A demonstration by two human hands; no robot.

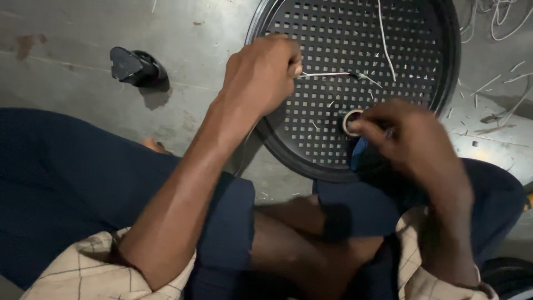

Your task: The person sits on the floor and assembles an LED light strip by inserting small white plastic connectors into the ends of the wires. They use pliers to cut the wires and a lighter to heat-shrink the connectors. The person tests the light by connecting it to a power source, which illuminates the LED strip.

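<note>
Nearest to you: dark blue trousers (61, 189) and checked cream sleeves (83, 266), knees pulled up, you're sitting on the grey concrete floor (183, 72).

Right hand (411, 136) is closed around a small roll of tape (351, 122), pale ring with a dark wrap, fingers pinching it at the near rim of the tray. Something blue shows just under that hand, can't tell what it is.

Left hand (261, 72) is clenched into a fist, gripping one end of a thin white wire (327, 74). The wire runs taut to the right from the fist, across the tray.

The tray is a round black perforated tray (433, 78) lying flat on the floor, grid of square holes. In it: the held wire, another white wire strand (385, 39) trailing toward the far edge, plus a few short white offcuts.

Farther out: small black plastic part (133, 65) on the floor to the left, well apart from the tray. Loose white wire scraps (499, 22) scattered at the far right.
</note>
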